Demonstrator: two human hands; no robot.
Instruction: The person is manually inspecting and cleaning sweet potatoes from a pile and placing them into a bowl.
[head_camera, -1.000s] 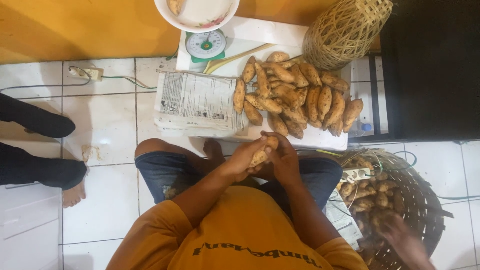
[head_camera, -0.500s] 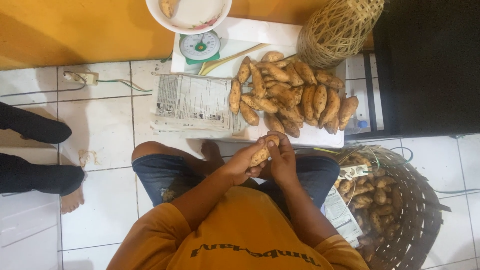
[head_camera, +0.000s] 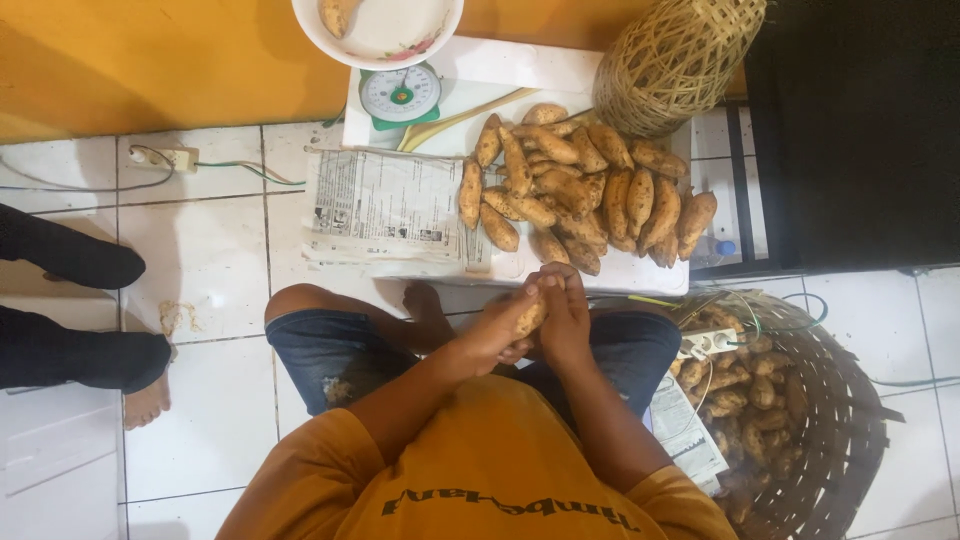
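At the bottom centre of the frame a person in an orange shirt sits cross-legged on white floor tiles, both hands brought together just above the lap. The left hand is clenched around a small brown sweet potato, and the right hand closes over its upper end, fingers curled against it; whether a blade is in that hand cannot be told. To the lower right sits a dark round woven basket holding more tubers, with a white power strip and loose cables lying on its rim. Just beyond the knees lies a sheet of printed newspaper, and right of it a heap of long brown sweet potatoes on white paper. Farther up, a green-faced kitchen scale carries a white bowl, and a pale wicker cage stands in the upper right. Another person's dark-trousered legs enter at the left edge. A judgement: with both hands crowded on so small a tuber, it could slip and drop into the lap, and the cables on the basket rim could snag a reaching arm
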